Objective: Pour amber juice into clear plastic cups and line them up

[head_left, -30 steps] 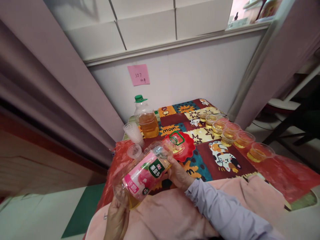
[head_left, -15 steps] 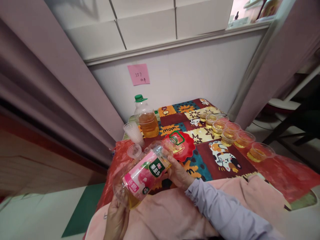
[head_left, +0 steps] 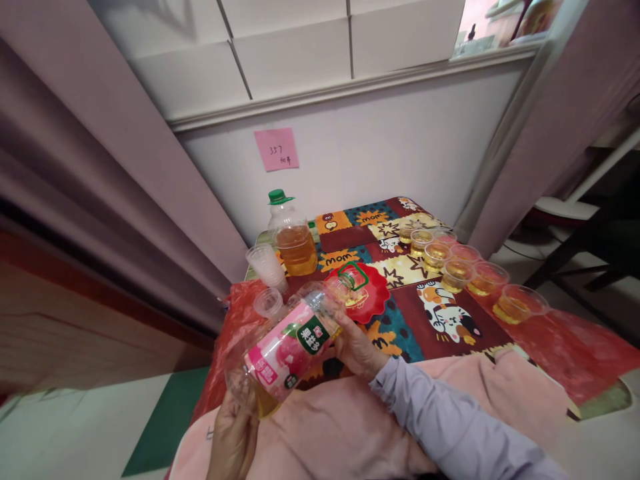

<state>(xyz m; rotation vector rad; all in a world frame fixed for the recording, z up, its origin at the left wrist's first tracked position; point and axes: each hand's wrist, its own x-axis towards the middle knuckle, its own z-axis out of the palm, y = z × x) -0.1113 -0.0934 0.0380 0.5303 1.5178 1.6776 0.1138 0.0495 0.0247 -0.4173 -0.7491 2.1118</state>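
Observation:
A large clear juice bottle [head_left: 287,353] with a pink label lies tilted between my hands, its neck pointing up and right. My left hand [head_left: 235,423] is closed around its base. My right hand [head_left: 355,343] grips its upper side near the shoulder. Some yellow liquid shows inside the bottle. Its mouth, with a green ring [head_left: 359,265], is over a red scalloped plate [head_left: 383,293]. Yellowish liquid appears by the mouth; whether it sits in a cup there I cannot tell. Below the bottle's left side stands a clear plastic cup [head_left: 269,301].
At the back left stands another big bottle [head_left: 296,250] of amber juice with a green cap, beside stacked plastic cups [head_left: 267,263]. Several cups of yellow liquid [head_left: 456,275] line the right side. A pink cloth [head_left: 475,380] covers the front edge of the patterned table.

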